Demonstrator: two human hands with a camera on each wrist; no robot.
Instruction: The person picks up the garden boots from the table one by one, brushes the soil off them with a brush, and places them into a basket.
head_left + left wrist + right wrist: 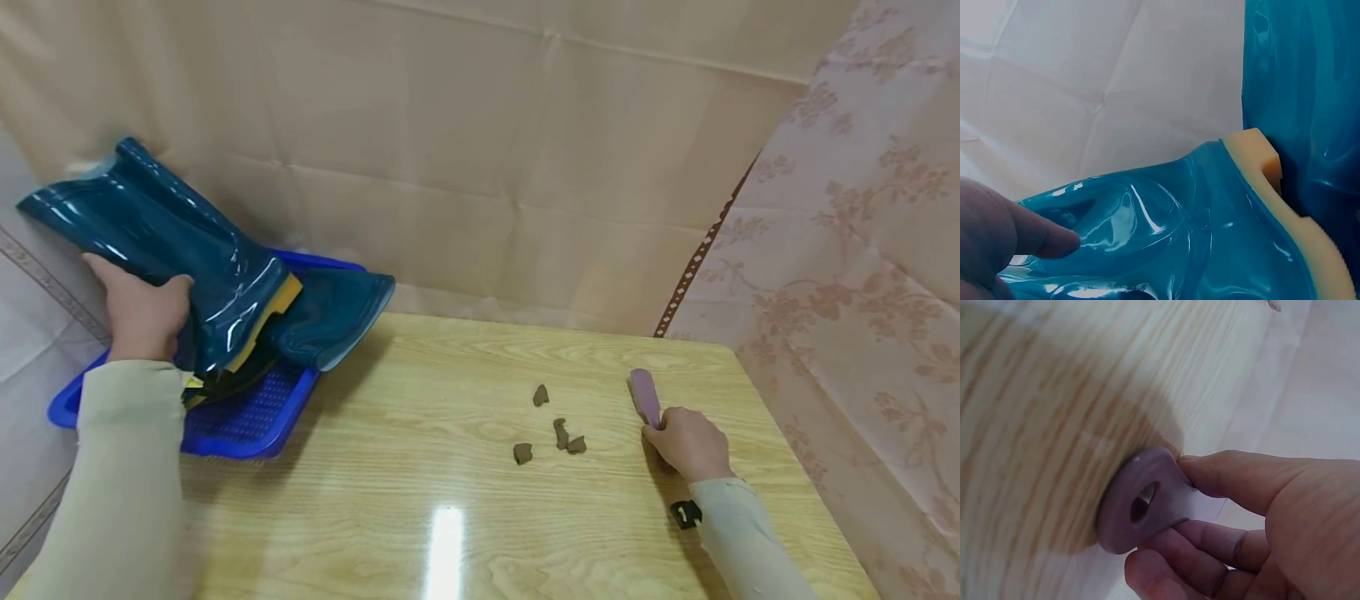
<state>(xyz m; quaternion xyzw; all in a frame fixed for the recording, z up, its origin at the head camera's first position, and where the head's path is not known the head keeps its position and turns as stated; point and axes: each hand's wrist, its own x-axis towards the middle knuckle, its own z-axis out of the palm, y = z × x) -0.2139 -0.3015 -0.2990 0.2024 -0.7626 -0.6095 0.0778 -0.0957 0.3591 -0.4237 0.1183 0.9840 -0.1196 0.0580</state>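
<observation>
My left hand grips the shaft of a glossy teal rubber boot with a yellow sole, its toe end tilted down to the right. In the left wrist view the thumb lies along the shiny boot. A second teal boot lies in the blue plastic basket, partly hidden under the held one. On the table's right side, my right hand pinches a flat mauve tool. Its rounded handle end, with an oval hole, shows in the right wrist view; the underside is hidden.
Several small brown clumps lie on the wooden table between the basket and the right hand. A beige cloth hangs behind the table, and a flowered cloth hangs on the right.
</observation>
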